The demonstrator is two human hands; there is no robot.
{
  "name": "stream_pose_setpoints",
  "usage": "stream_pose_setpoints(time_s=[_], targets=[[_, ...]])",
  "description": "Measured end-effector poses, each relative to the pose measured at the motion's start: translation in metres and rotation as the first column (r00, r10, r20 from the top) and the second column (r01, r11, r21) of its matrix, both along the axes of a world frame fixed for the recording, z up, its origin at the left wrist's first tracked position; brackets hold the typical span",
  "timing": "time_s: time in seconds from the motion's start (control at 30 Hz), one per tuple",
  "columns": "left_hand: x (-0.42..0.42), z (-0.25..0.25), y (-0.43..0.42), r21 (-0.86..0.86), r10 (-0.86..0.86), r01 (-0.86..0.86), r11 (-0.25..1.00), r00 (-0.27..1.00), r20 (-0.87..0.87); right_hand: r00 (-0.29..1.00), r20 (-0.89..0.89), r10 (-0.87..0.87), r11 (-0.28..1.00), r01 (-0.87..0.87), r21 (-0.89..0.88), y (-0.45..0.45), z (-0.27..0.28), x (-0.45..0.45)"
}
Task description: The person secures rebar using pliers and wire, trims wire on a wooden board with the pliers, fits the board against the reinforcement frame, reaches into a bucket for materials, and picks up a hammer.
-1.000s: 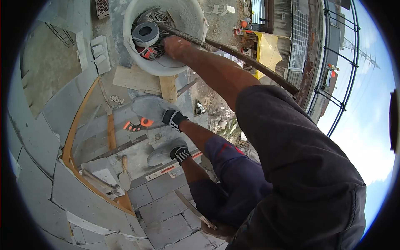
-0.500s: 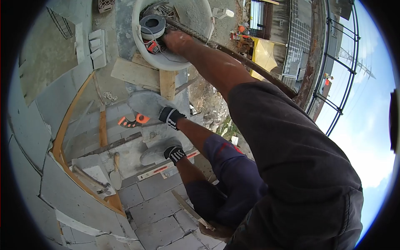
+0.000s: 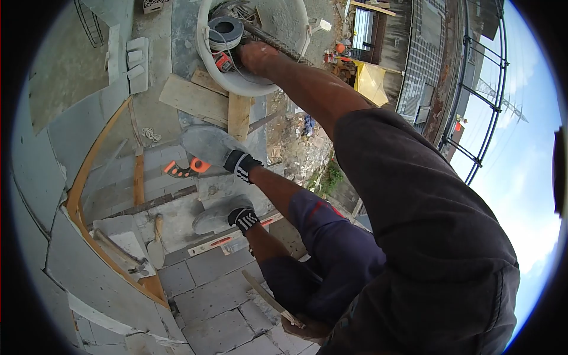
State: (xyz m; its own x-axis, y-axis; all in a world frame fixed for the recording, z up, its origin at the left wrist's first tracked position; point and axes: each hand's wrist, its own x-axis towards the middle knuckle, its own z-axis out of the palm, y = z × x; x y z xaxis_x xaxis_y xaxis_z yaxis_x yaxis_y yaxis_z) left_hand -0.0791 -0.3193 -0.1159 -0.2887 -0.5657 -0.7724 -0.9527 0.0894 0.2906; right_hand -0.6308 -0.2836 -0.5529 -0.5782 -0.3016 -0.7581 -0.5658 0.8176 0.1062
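Observation:
My right hand [image 3: 258, 57] reaches into a round pale bucket [image 3: 296, 26] at the top. It is beside a grey coil [image 3: 225, 34] and a red object [image 3: 223, 62], over loose metal pieces. Its fingertips are hidden, so what it grips, if anything, cannot be made out. A long rusty bar passes close to this hand and over the bucket's rim. My left hand [image 3: 306, 331], low in the view beside my leg, is closed round one end of a thin wooden strip [image 3: 265, 293].
A hammer [image 3: 121, 250] rests on a light block, with a trowel [image 3: 156, 251] beside it. An orange-handled saw [image 3: 186, 168] and a spirit level [image 3: 219, 241] lie near my feet. Boards [image 3: 195, 100] lie below the bucket. Scaffold poles [image 3: 494, 97] rise at the right.
The view has shifted, so the bucket appears farther right and higher. My right hand stays inside it, slightly closer to the coil. My left hand still holds the strip.

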Motion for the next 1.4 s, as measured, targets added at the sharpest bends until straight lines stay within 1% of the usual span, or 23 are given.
stream_pose_setpoints(time_s=[0.03, 0.13, 0.23, 0.33, 0.43, 0.53, 0.63, 0.73, 0.8, 0.87, 0.93, 1.0, 1.07, 1.1, 1.13, 1.17, 1.27, 1.37, 1.4], targets=[[0.000, 0.000, 0.000, 0.001, 0.001, -0.001, 1.000, 1.000, -0.001, 0.997, 0.026, -0.071, 0.997, 0.070, 0.015, -0.004, 0.000, -0.002], [0.001, -0.001, 0.001, -0.001, 0.010, -0.010, 1.000, 1.000, -0.003, 0.988, 0.061, 0.145, 0.989, -0.145, 0.004, -0.002, 0.001, -0.005], [0.003, 0.000, 0.002, 0.008, 0.019, -0.019, 1.000, 1.000, -0.005, 0.995, 0.055, 0.086, 0.996, -0.084, -0.042, 0.005, 0.008, -0.004], [0.004, 0.001, 0.005, 0.016, 0.030, -0.030, 0.999, 0.999, -0.009, 0.992, -0.087, 0.090, 0.993, -0.096, -0.069, 0.017, -0.002, 0.005], [0.008, 0.005, 0.004, 0.020, 0.028, -0.028, 0.999, 1.000, -0.001, 0.987, -0.061, 0.151, 0.988, -0.153, -0.026, 0.020, -0.015, 0.004], [0.009, 0.005, 0.004, 0.027, 0.029, -0.029, 0.999, 1.000, -0.002, 0.995, 0.092, 0.040, 0.989, -0.026, -0.149, 0.024, -0.020, -0.009], [0.009, 0.004, 0.006, 0.034, 0.035, -0.035, 0.999, 0.999, -0.003, 0.991, 0.090, 0.103, 0.991, -0.094, -0.093, 0.022, -0.021, -0.011], [0.011, 0.004, 0.004, 0.042, 0.030, -0.030, 0.999, 1.000, -0.003, 0.996, 0.069, 0.063, 0.991, -0.054, -0.123, 0.024, -0.022, -0.010], [0.012, 0.005, 0.003, 0.046, 0.028, -0.028, 0.999, 1.000, -0.003, 0.974, 0.028, 0.226, 0.971, -0.223, -0.087, 0.026, -0.026, -0.008], [0.013, 0.004, 0.003, 0.047, 0.029, -0.028, 0.998, 1.000, -0.006, 0.975, 0.024, 0.222, 0.972, -0.220, -0.080, 0.029, -0.030, -0.010], [0.014, 0.002, 0.004, 0.043, 0.028, -0.028, 0.999, 1.000, -0.007, 0.997, 0.060, 0.047, 0.994, -0.041, -0.106, 0.023, -0.019, -0.007], [0.015, -0.009, 0.005, 0.033, 0.032, -0.030, 0.999, 0.998, -0.047, 0.992, 0.126, -0.006, 0.995, 0.019, -0.099, 0.011, -0.002, -0.007], [0.008, -0.040, 0.016, 0.025, 0.085, -0.082, 0.996, 0.979, -0.186, 0.989, -0.005, -0.145, 0.983, 0.144, -0.114, 0.003, 0.014, -0.001], [0.006, -0.047, 0.019, 0.032, 0.104, -0.099, 0.995, 0.965, -0.240, 0.984, 0.056, -0.168, 0.973, 0.175, -0.152, -0.001, 0.028, -0.004], [0.005, -0.053, 0.022, 0.039, 0.110, -0.103, 0.994, 0.957, -0.270, 0.975, 0.034, -0.221, 0.961, 0.224, -0.165, -0.001, 0.025, -0.002], [0.004, -0.057, 0.023, 0.041, 0.116, -0.109, 0.993, 0.949, -0.292, 0.984, 0.045, -0.170, 0.962, 0.176, -0.208, -0.003, 0.037, -0.001], [0.006, -0.061, 0.023, 0.034, 0.126, -0.121, 0.992, 0.938, -0.323, 0.974, 0.088, -0.211, 0.924, 0.228, -0.307, -0.006, 0.052, -0.006], [0.005, -0.066, 0.023, 0.005, 0.134, -0.141, 0.990, 0.930, -0.343, 0.940, 0.010, -0.341, 0.853, 0.314, -0.418, -0.016, 0.084, -0.003], [0.005, -0.067, 0.024, -0.003, 0.139, -0.149, 0.989, 0.927, -0.349, 0.937, -0.007, -0.348, 0.815, 0.299, -0.497, -0.015, 0.095, 0.000]])
